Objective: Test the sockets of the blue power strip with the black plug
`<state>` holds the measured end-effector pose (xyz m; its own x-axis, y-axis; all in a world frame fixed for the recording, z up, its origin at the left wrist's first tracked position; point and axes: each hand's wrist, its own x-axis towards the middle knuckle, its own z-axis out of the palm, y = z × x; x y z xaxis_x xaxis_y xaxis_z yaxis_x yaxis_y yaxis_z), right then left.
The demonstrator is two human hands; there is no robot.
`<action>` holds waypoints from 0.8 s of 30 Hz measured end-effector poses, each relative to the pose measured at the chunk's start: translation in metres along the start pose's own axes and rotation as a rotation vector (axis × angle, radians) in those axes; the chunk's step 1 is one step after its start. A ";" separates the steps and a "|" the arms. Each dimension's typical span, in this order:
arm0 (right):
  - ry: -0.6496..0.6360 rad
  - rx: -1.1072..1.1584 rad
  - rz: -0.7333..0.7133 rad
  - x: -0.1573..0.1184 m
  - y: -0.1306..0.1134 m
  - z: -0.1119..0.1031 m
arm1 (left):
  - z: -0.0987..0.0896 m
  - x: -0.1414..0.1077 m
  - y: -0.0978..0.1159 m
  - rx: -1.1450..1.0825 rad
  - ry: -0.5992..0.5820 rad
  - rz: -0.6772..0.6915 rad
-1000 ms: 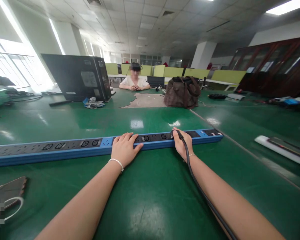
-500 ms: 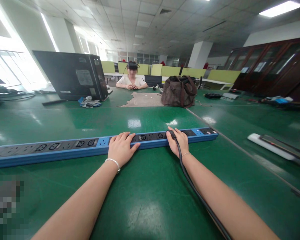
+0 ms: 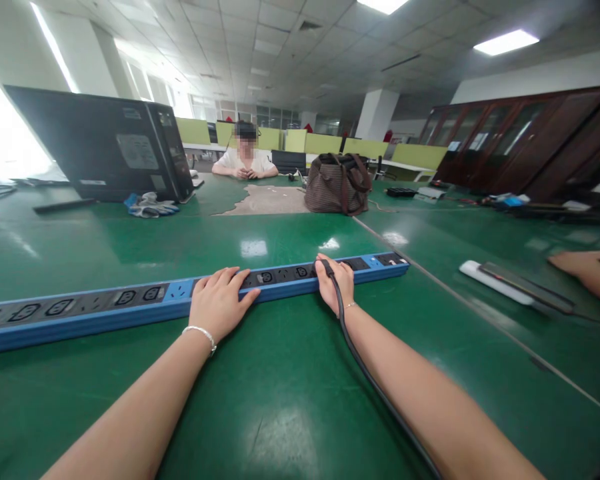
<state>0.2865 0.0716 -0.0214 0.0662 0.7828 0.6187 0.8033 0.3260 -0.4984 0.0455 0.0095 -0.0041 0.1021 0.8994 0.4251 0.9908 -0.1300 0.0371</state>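
Note:
A long blue power strip point(image 3: 290, 288) with black sockets lies across the green table. My left hand point(image 3: 221, 300) rests over its middle part, fingers on top and thumb spread to the right along the front edge. Farther right, my right hand point(image 3: 336, 285) is closed around a black plug point(image 3: 325, 267) at the strip's top face. A black cable point(image 3: 353, 350) runs from this plug down along my right forearm. How far the plug sits in a socket is hidden by the fingers.
Behind the strip stand a black computer case point(image 3: 100, 147), gloves point(image 3: 151, 205) and a brown bag point(image 3: 333, 183). A person point(image 3: 245, 160) sits across the table. At the right lie a white strip point(image 3: 495, 283) and another person's hand point(image 3: 583, 267).
The camera view has turned to the right, so everything appears farther left. Another person's hand has come into view at the right edge. Both of my hands keep their places on the strip.

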 end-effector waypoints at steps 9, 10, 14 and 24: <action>-0.059 -0.040 -0.002 0.000 -0.009 -0.005 | -0.002 0.002 -0.001 0.017 -0.039 0.000; -0.068 -0.047 -0.002 0.000 -0.009 -0.006 | -0.002 0.002 -0.001 0.014 -0.040 -0.001; -0.094 -0.071 -0.012 0.001 -0.008 -0.006 | -0.001 0.002 -0.001 -0.003 -0.044 -0.003; -0.123 -0.085 -0.031 -0.001 -0.007 -0.008 | 0.000 -0.028 0.009 0.050 -0.074 -0.140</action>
<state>0.2853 0.0649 -0.0138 -0.0278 0.8337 0.5515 0.8512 0.3090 -0.4242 0.0512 -0.0168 -0.0160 -0.0325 0.9358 0.3511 0.9988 0.0176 0.0456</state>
